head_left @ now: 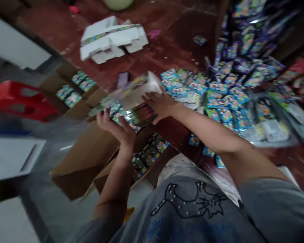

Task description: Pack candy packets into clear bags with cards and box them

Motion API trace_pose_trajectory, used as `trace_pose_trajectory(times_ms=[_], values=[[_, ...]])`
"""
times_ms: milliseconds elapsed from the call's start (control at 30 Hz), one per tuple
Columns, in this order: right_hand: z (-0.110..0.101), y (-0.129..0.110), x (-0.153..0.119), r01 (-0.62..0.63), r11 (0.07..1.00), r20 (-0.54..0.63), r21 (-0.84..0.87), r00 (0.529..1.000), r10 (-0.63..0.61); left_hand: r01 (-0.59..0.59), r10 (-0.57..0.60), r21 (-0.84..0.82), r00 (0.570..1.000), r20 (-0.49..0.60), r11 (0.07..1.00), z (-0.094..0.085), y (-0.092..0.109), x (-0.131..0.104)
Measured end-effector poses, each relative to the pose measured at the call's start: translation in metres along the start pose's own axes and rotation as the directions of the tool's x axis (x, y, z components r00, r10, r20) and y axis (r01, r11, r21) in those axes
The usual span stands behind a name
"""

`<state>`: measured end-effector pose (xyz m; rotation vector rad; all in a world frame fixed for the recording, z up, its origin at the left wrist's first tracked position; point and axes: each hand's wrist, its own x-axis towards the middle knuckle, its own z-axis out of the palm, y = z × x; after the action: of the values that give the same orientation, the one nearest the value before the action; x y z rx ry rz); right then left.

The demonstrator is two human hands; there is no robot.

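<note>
An open display box (139, 96), white inside with a printed lid and small coloured packets in it, is tilted at the table edge and blurred by motion. My right hand (162, 105) lies on its right side, fingers spread across the white inner face. My left hand (118, 128) is at the box's lower left, palm up with fingers apart; whether it touches the box is unclear. Below the hands, a brown carton (88, 155) stands beside the table, and dark packets (149, 153) fill a carton compartment.
Blue packets (225, 104) and purple packets (248, 44) are heaped on the red table (172, 30). Flattened white boxes (114, 38) lie at the back, a phone (123, 80) nearer. A red plastic object (22, 101) is at left. A tray (273, 143) sits at right.
</note>
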<state>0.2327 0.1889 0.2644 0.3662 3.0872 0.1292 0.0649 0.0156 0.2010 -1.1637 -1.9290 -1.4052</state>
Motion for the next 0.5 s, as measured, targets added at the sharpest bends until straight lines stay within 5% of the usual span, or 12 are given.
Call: trace_pose_trajectory(times_ms=[100, 200, 333, 400, 433, 500], values=[[-0.008, -0.003, 0.005, 0.009, 1.0, 0.043, 0.008, 0.999, -0.009, -0.287, 0.237, 0.121, 0.918, 0.317, 0.95, 0.01, 0.025, 0.01], [-0.015, -0.003, -0.014, -0.061, 0.995, -0.033, 0.075, 0.997, 0.064, -0.274, 0.104, 0.263, 0.849, 0.518, 0.925, 0.027, 0.043, 0.015], [-0.012, 0.007, -0.123, -0.26, 0.956, -0.236, 0.138, 0.928, 0.287, -0.242, 0.022, 0.337, 0.84, 0.542, 0.91, 0.027, 0.056, 0.014], [0.007, 0.023, -0.21, -0.498, 0.84, -0.289, 0.215, 0.789, 0.541, -0.246, 0.047, 0.298, 0.837, 0.545, 0.922, 0.019, 0.059, 0.014], [0.022, 0.033, -0.257, -0.639, 0.725, -0.311, 0.257, 0.656, 0.688, -0.239, 0.061, 0.276, 0.847, 0.528, 0.931, 0.017, 0.061, 0.013], [0.059, 0.055, -0.345, -0.848, 0.411, -0.298, 0.334, 0.319, 0.9, -0.235, 0.116, 0.164, 0.842, 0.527, 0.958, 0.019, 0.071, 0.01]])
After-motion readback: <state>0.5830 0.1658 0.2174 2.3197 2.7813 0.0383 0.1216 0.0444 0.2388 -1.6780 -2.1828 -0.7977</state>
